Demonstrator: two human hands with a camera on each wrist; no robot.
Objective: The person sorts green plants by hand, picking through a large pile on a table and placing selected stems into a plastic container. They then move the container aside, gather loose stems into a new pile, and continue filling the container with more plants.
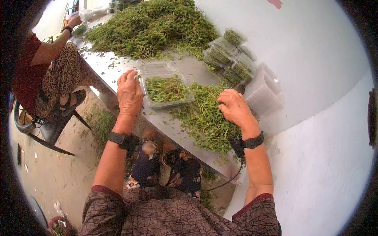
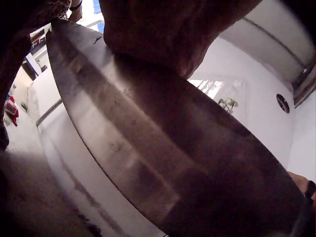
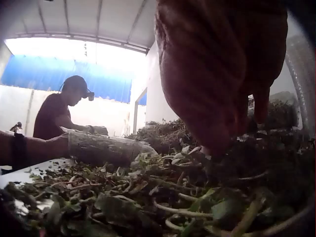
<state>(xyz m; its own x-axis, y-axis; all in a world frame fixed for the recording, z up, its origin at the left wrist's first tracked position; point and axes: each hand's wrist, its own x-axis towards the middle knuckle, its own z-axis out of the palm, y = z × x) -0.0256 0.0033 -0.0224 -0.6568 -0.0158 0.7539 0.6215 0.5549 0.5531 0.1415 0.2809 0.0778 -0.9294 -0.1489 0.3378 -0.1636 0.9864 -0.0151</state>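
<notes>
My left hand (image 1: pixel 130 93) grips the left side of a clear plastic clamshell box (image 1: pixel 169 105), its thumb hidden. The box stands with its lid (image 1: pixel 156 67) folded back and holds leafy green stems (image 1: pixel 167 88). To the right, my right hand (image 1: pixel 235 109) has its bent fingers at a loose heap of greens (image 1: pixel 206 129), pinching at the stems. In the right wrist view the thumb of the right hand (image 3: pixel 212 84) points down into the leaves. The left wrist view shows the left hand (image 2: pixel 163 34) dark above the table's underside.
A large mound of greens (image 1: pixel 153 27) covers the far table (image 1: pixel 106 67). Filled boxes (image 1: pixel 236 59) and nested clear trays (image 1: pixel 265 90) stand by the white wall (image 1: pixel 315 67) at right. Another person (image 1: pixel 47 67) sits at far left on a black chair (image 1: pixel 55 128).
</notes>
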